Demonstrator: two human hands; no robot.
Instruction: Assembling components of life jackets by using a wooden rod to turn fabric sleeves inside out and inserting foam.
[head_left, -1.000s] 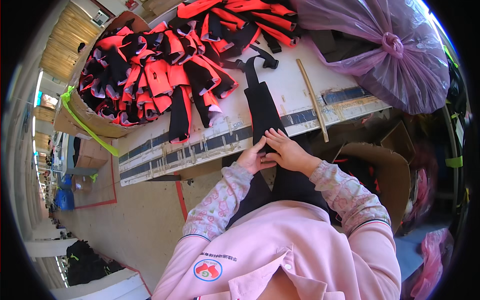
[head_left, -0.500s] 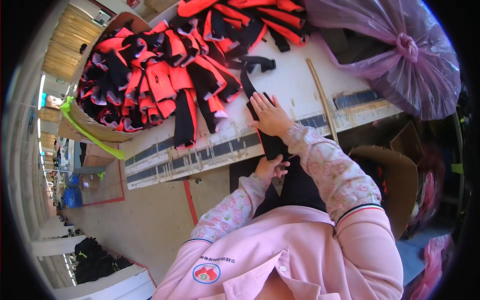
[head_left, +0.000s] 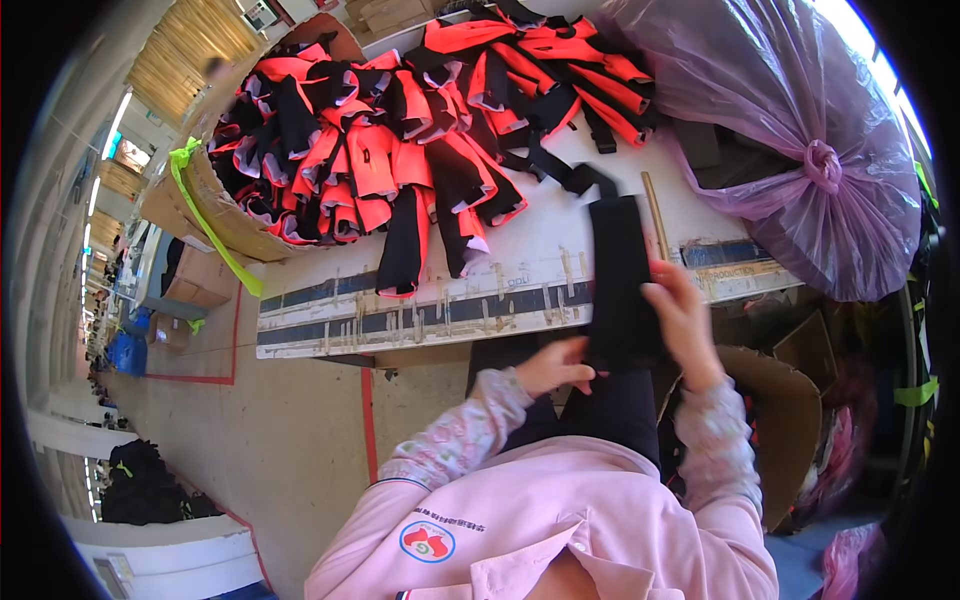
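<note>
A flat black fabric piece (head_left: 620, 275) stands raised at the table's front edge, in front of my body. A narrow black strap (head_left: 572, 176) trails from its top onto the table. My right hand (head_left: 684, 318) is closed on its right edge, the thumb side against the fabric. At the bottom left corner, my left hand (head_left: 556, 367) has its fingers closed on the lower edge, partly hidden by the fabric. Left of the piece lies a large heap of orange and black fabric pieces (head_left: 400, 160), some hanging toward the table's front edge.
The white table (head_left: 545, 235) has a worn, taped front edge. A wooden stick (head_left: 655, 215) lies at its right. Beyond sits a knotted purple plastic bag (head_left: 760, 120). An open cardboard box (head_left: 775, 410) stands below right; another carton (head_left: 215, 215) borders the heap at left.
My right hand has left its flat press on the black piece and now grips its right edge. The piece has been lifted off the table and moved right. The view has shifted slightly.
</note>
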